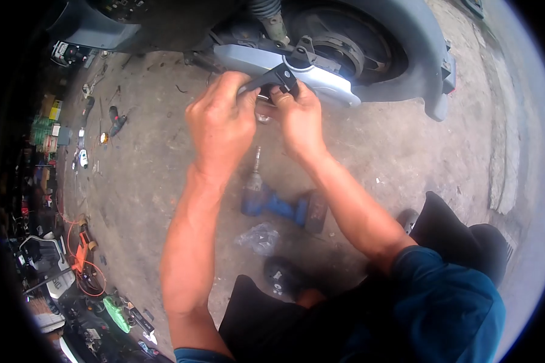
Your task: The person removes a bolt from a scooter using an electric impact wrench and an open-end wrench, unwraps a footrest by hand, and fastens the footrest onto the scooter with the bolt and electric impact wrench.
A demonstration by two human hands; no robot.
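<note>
Left hand [221,118] and right hand [301,121] both pinch the black part [272,77], apparently to steady it beside the silver cover [248,58]. Blue drill [254,199] lies on floor [145,181], within reach.

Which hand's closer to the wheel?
Right. The right hand is just below and slightly left of the wheel in view, on the black part; the left hand grips that part's other end, farther left.
</note>
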